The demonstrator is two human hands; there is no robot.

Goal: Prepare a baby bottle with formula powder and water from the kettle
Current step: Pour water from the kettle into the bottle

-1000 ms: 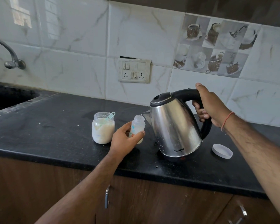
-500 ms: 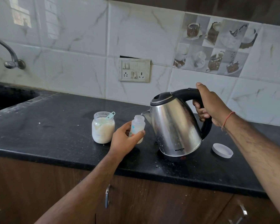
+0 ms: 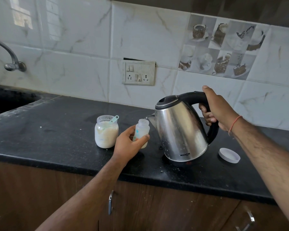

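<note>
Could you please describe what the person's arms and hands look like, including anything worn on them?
Both forearms are bare, with no sleeves in view and no gloves. The right hand has a thin orange thread band tied round its wrist. The left hand and its wrist carry nothing: no ring, watch or band shows.

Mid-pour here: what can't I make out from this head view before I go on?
- Water level in the baby bottle: the left hand wraps its lower half.
- Water left in the kettle: steel wall and shut lid hide it.
- Bottle print: too small to read.
- Scoop bowl: buried in the formula jar powder.
- Tap spout: cut off by the left edge.
- Bottle's teat or cap: not in view; only a white lid lies right of the kettle.
</note>
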